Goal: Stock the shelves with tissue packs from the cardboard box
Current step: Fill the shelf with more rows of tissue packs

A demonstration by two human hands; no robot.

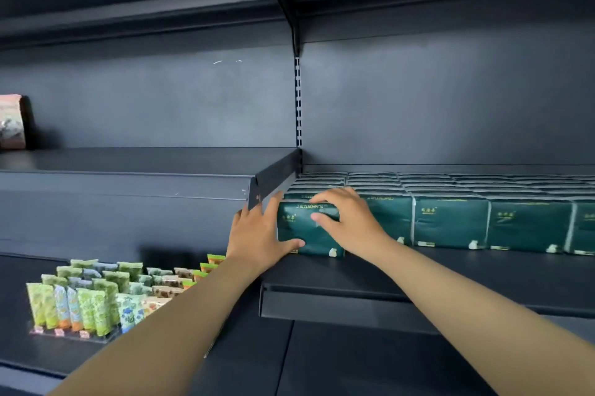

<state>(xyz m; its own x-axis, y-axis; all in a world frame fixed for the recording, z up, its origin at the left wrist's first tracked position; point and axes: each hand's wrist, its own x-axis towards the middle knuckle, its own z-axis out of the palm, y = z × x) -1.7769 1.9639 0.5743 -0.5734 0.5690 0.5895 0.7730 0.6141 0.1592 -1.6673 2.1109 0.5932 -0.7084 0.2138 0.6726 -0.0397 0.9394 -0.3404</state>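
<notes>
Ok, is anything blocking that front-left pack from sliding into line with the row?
Nothing visible. Both hands, left and right, hold the pack at the shelf's left end, beside the front row.

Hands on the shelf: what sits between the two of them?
In the head view, one dark green tissue pack sits between the left hand and right hand.

On your lower left shelf, rows of small upright green and patterned sachets (87, 299) stand in a clear tray (69, 335). At your far left, one shelf up, a pinkish patterned packet (12, 121) stands against the back panel.
</notes>
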